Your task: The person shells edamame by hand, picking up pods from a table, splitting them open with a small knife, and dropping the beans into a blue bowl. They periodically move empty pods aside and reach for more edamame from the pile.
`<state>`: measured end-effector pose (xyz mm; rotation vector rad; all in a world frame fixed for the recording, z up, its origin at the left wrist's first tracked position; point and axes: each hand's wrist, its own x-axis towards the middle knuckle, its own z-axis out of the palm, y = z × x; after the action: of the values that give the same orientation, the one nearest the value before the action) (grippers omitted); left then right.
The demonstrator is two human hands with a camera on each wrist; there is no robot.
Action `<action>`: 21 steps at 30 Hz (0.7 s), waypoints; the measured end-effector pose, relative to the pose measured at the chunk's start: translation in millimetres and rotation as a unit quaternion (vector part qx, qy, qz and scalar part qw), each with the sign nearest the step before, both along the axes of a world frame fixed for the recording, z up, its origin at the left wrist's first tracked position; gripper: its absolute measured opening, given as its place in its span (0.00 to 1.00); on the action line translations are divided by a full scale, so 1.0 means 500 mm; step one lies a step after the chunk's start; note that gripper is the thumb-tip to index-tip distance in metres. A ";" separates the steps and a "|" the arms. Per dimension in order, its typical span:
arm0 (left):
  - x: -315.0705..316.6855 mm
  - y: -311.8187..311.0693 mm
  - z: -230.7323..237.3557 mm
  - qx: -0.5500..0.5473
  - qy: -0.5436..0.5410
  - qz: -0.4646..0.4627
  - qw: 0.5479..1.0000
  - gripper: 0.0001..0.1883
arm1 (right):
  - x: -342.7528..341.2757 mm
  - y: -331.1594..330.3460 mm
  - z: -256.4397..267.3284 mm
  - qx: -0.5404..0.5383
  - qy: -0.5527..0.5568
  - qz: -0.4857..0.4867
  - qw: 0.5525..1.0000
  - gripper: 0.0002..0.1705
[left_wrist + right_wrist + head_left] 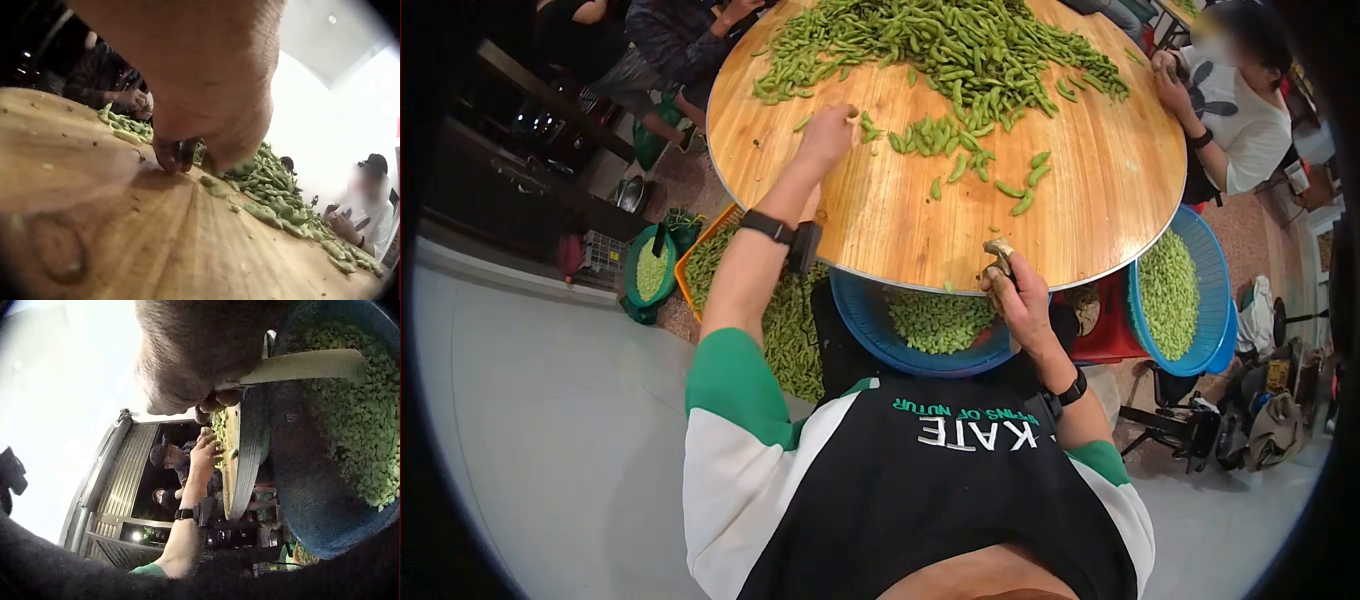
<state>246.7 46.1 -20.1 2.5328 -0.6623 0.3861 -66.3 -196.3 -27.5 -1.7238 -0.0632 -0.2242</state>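
Over the round wooden table (850, 220), my left hand (828, 138) reaches with fingertips down at the wood, beside loose green soybean pods (930, 137). In the left wrist view its fingers (167, 156) bend toward the tabletop, and what lies between them is hidden. My right hand (1022, 300) is at the near table edge, fingers curled round a small object. From that hand, in the right wrist view, a flat pale strip (306, 367), shaped like a blade, juts out over a blue basket (300, 506); I cannot tell its kind. Shelled green beans (940, 320) lie in the basket.
A large heap of pods (940, 45) covers the far table. Another blue basket (1215, 270) of beans stands at right, an orange crate (690, 285) of pods at left, near a green basket (643, 300). A person (1240, 110) sits at right; others are at far left.
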 end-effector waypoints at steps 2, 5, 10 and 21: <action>0.001 -0.030 -0.012 -0.010 -0.015 -0.008 1.000 0.13 | -0.001 0.002 0.007 0.076 0.044 -0.013 0.996 0.18; -0.041 -0.061 0.001 0.019 0.048 -0.022 0.998 0.13 | -0.002 0.003 0.004 0.054 0.029 -0.009 0.998 0.18; -0.119 -0.067 0.004 -0.079 0.226 -0.135 0.962 0.13 | -0.004 0.004 0.022 0.059 0.062 -0.012 0.996 0.18; -0.198 -0.098 0.029 0.009 0.039 -0.183 0.982 0.07 | 0.005 0.002 0.024 0.157 0.103 0.001 0.982 0.19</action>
<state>147.5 -2.9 -5.4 2.3610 -1.0791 0.1511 -63.8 -195.5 -15.5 -1.4241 0.1162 -0.0492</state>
